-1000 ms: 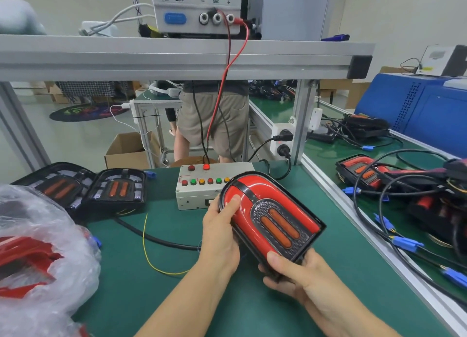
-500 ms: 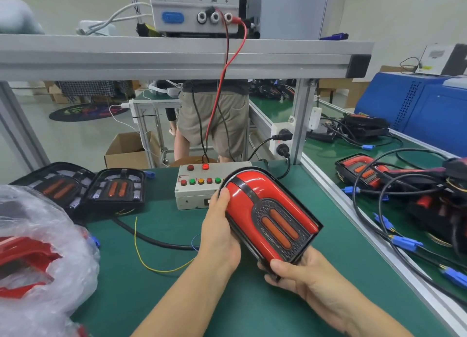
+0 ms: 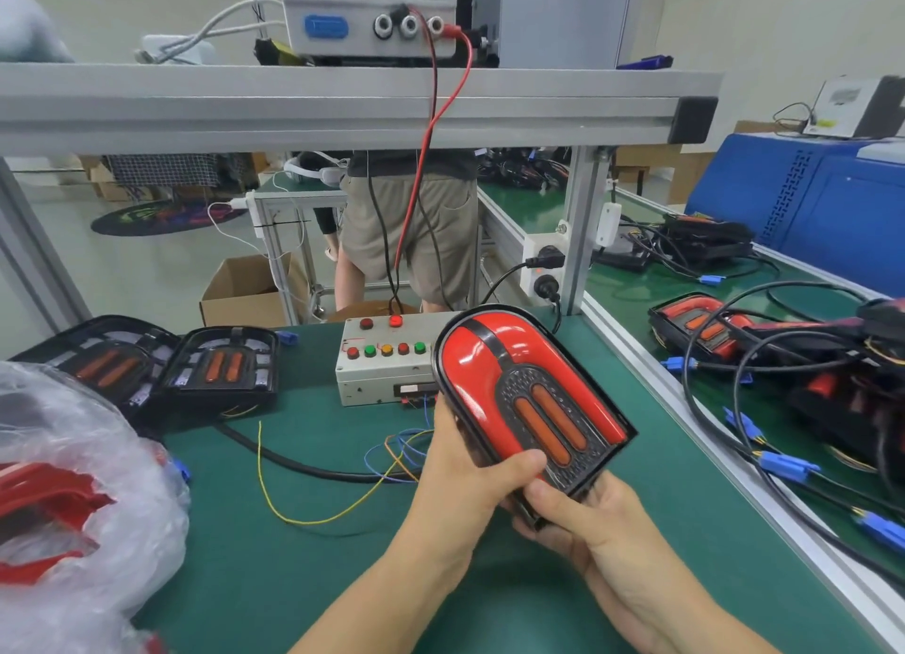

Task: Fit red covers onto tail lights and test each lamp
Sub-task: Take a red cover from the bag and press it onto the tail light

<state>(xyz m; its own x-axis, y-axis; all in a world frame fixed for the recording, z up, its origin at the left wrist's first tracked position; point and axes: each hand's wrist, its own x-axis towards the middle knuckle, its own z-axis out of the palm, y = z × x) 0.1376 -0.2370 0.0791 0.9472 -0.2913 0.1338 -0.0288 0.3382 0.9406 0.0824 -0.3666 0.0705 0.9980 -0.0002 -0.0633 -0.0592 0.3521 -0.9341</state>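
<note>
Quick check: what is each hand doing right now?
Left hand: grips the tail light at its near left edge, thumb on top.
Right hand: holds the same tail light from below at its near end.

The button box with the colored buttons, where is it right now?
In the head view, the button box sits centre on the green bench, just behind the held tail light and right of the uncovered lamps.
</note>
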